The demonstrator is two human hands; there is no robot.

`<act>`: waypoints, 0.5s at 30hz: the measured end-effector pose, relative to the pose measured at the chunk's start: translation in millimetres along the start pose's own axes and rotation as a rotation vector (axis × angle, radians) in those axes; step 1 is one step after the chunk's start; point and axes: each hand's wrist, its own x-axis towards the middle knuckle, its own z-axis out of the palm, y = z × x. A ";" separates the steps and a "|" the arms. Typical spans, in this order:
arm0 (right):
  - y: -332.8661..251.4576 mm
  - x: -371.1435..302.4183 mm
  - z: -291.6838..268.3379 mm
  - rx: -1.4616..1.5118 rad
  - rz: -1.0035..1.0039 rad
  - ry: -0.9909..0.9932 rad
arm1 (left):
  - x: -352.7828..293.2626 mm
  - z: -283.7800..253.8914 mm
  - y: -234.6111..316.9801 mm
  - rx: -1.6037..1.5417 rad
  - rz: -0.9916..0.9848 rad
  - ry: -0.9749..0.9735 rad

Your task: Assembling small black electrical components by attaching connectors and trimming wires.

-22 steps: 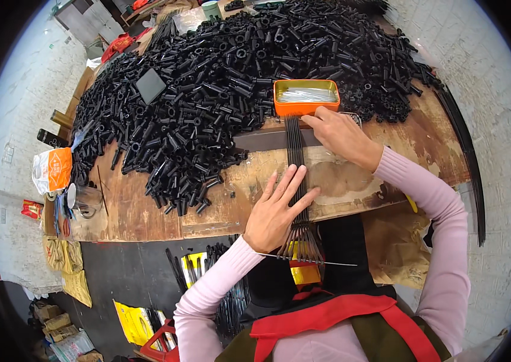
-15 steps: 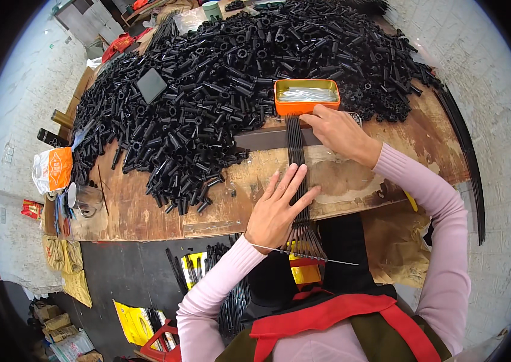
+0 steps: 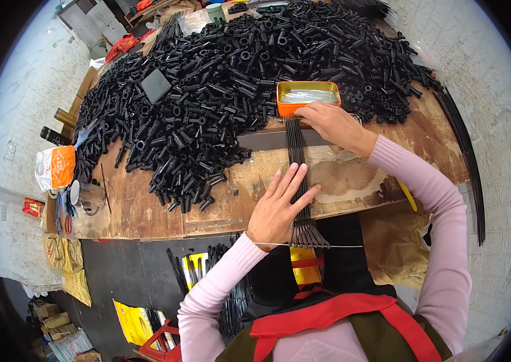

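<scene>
A bundle of thin black rods (image 3: 299, 199) lies side by side from the tin toward my lap, its near ends reaching past the table edge. My left hand (image 3: 282, 205) presses on it, fingers stretched flat. Across the rods' near ends runs a thin silvery wire (image 3: 346, 246), which sticks out on both sides. At the far tips, my right hand (image 3: 331, 125) has its thumb and fingers drawn together; what they pinch is hidden. Just beyond that hand stands an orange tin (image 3: 285, 108) of thin silvery pins (image 3: 309, 96).
A large heap of black tubular parts (image 3: 207, 108) covers the table's far side, a dark square plate (image 3: 156, 86) on top. A glass mug (image 3: 88, 196) stands at the left edge. Long black rods (image 3: 469, 169) hang over the right edge. Yellow packages (image 3: 132, 323) sit below.
My right hand has shifted slightly left at the rod tips. The wire has turned from slanted to nearly level, and the rods' near ends sit more evenly. My left hand stays put.
</scene>
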 end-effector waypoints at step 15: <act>7.4 -2.3 -8.6 -0.127 -0.020 -0.078 | -1.2 -4.7 -0.4 -0.075 0.015 -0.005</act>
